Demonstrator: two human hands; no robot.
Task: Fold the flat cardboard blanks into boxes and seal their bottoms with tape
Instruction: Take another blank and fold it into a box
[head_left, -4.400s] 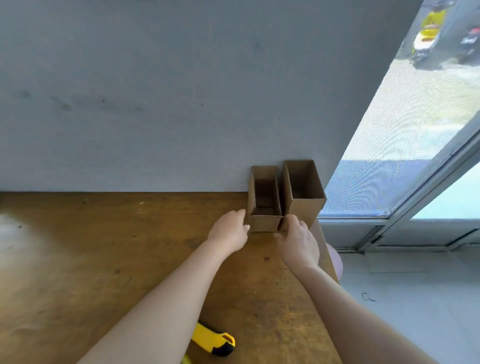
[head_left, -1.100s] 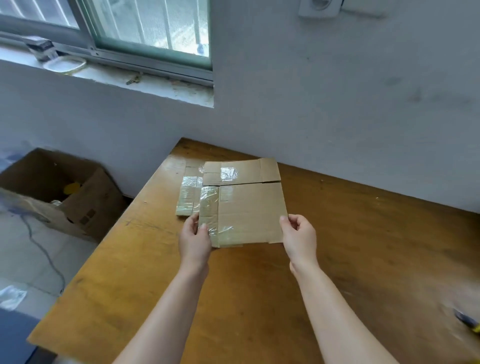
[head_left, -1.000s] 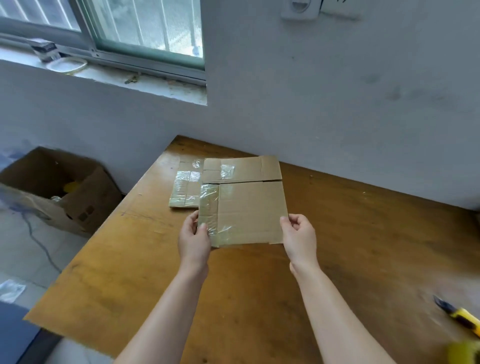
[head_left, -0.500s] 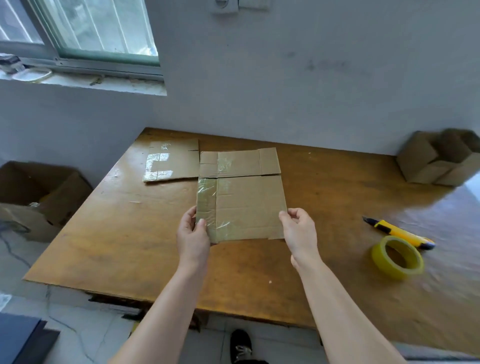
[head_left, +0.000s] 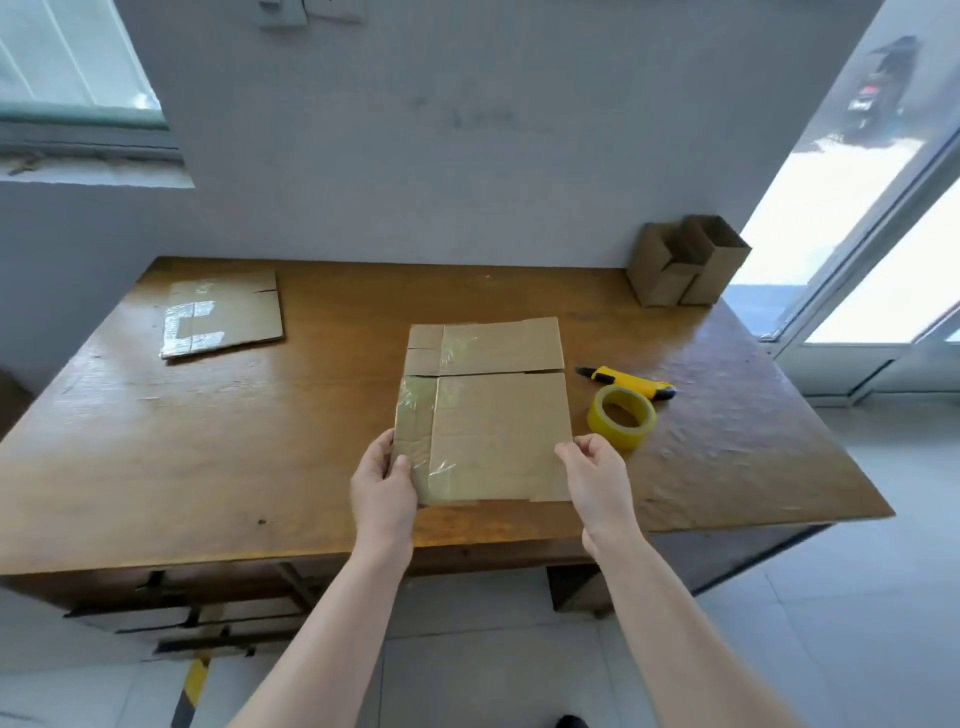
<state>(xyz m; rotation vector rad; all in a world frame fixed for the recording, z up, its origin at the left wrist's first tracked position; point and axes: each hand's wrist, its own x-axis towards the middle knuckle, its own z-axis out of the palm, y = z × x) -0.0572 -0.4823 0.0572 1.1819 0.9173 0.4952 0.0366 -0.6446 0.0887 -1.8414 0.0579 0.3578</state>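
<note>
While the left hand (head_left: 384, 480) and right hand (head_left: 595, 475) each pinched a near corner, thumbs on top, the flat blank (head_left: 493, 431) ran lengthwise away from the grip, over the table (head_left: 208, 441). Tape roll (head_left: 622, 415) sat just beyond the right hand, which looked the closer one; knife (head_left: 631, 383) behind it. Spare blank (head_left: 223, 319) lay far left, folded boxes (head_left: 685, 265) far right.

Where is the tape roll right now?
In the head view the tape roll lies on the table, right of the held blank and just in front of the yellow knife.
</note>
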